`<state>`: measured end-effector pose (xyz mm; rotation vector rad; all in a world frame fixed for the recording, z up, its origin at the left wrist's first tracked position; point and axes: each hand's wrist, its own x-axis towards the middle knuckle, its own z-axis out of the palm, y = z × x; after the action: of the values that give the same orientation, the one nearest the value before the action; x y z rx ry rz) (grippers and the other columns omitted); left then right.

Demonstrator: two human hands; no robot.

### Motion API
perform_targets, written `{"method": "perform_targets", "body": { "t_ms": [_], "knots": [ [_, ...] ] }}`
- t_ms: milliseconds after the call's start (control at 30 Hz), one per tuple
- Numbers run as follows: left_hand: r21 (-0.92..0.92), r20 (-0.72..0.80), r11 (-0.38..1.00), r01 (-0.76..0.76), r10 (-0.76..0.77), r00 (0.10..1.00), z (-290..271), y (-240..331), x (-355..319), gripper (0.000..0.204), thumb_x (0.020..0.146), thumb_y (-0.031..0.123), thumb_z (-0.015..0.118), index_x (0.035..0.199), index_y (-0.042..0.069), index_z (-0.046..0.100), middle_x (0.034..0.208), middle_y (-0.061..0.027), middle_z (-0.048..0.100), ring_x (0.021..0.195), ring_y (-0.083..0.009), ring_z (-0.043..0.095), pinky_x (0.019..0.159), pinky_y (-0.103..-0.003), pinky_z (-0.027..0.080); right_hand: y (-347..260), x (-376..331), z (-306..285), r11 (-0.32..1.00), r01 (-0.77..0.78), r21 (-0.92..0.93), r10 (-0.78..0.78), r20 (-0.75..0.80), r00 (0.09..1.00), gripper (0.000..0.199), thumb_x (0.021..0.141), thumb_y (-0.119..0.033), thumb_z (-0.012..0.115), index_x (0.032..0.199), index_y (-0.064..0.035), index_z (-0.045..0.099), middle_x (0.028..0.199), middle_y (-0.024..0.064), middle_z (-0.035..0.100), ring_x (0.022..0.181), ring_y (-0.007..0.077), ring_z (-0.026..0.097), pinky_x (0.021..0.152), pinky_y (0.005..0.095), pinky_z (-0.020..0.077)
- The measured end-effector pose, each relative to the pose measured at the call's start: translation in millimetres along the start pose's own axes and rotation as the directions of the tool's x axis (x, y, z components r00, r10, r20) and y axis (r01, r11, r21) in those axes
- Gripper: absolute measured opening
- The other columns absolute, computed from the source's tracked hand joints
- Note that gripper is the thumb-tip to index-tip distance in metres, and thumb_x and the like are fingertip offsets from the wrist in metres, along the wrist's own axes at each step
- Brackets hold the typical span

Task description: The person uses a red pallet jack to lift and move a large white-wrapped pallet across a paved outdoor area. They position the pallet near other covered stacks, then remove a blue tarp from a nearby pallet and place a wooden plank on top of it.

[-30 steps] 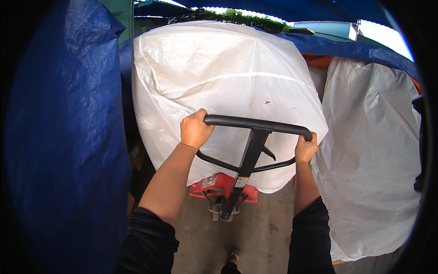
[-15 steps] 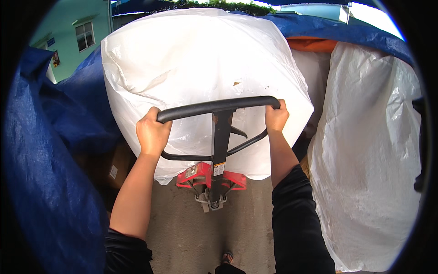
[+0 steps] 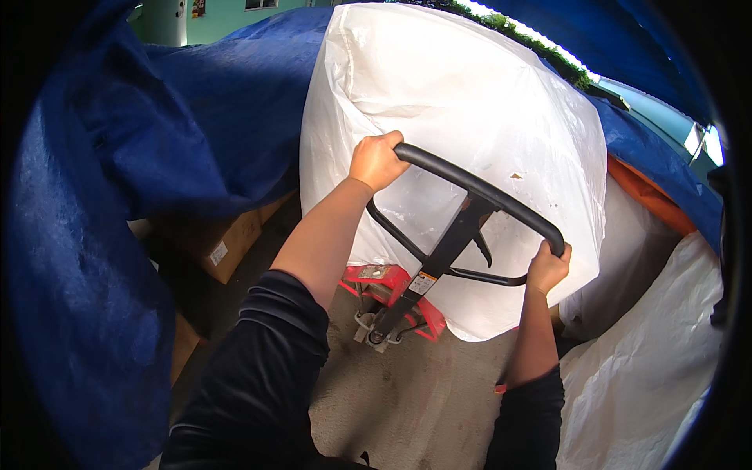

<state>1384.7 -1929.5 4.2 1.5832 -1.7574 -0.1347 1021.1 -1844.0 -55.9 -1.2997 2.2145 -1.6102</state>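
Observation:
Both my hands grip the black loop handle of a red pallet jack. My left hand is wrapped round the handle's upper left end, and my right hand round its lower right end. The handle slants down to the right. A black lever hangs under the crossbar beside the shaft, untouched by my fingers. Just beyond the handle rises a big load wrapped in white plastic sheeting, with a small tear in it. The jack's forks are hidden beneath that load.
Blue tarpaulin drapes over goods on the left, with cardboard boxes showing under it. On the right stands another stack under white plastic, close to my right arm. Bare concrete floor lies between them.
The view has turned, and the handle has gone from nearly level to slanting down rightward. Both hands keep their hold. The white load now appears farther right, and more boxes show at left.

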Motion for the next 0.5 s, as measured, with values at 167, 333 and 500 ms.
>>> {"method": "perform_targets", "body": {
  "t_ms": [167, 333, 500],
  "knots": [
    [-0.150, 0.103, 0.984, -0.094, 0.110, 0.989, -22, -28, 5, 0.021, 0.070, 0.020, 0.076, 0.075, 0.006, 0.060, 0.071, -0.0159, 0.066, 0.070, -0.0384, 0.065, 0.065, -0.045, 0.052, -37, -28, -7, 0.977, -0.051, -0.207, 0.019, -0.152, 0.988, 0.021, 0.084, -0.019, 0.068, 0.089, 0.0009, 0.063, 0.070, 0.0150, 0.062, 0.062, 0.0245, 0.057, 0.065, 0.0401, 0.0481],
    [-0.255, 0.026, 0.955, -0.149, 0.161, 0.987, -45, -58, -3, 0.021, 0.069, 0.020, 0.074, 0.077, 0.006, 0.059, 0.072, -0.0136, 0.065, 0.070, -0.0368, 0.065, 0.064, -0.045, 0.052, -65, -56, -17, 0.965, -0.020, -0.261, -0.037, -0.209, 0.977, 0.021, 0.087, -0.018, 0.069, 0.088, 0.0024, 0.063, 0.074, 0.0107, 0.063, 0.066, 0.0211, 0.056, 0.068, 0.0376, 0.0475],
    [-0.289, 0.052, 0.944, -0.161, 0.183, 0.982, -68, -48, -16, 0.021, 0.068, 0.018, 0.072, 0.077, 0.006, 0.057, 0.076, -0.0132, 0.064, 0.075, -0.0361, 0.064, 0.067, -0.046, 0.051, -82, -72, -35, 0.966, 0.164, -0.202, -0.209, -0.223, 0.952, 0.024, 0.088, -0.018, 0.070, 0.087, 0.0035, 0.060, 0.071, 0.0101, 0.058, 0.065, 0.0199, 0.053, 0.068, 0.0376, 0.0464]
  ]
}}
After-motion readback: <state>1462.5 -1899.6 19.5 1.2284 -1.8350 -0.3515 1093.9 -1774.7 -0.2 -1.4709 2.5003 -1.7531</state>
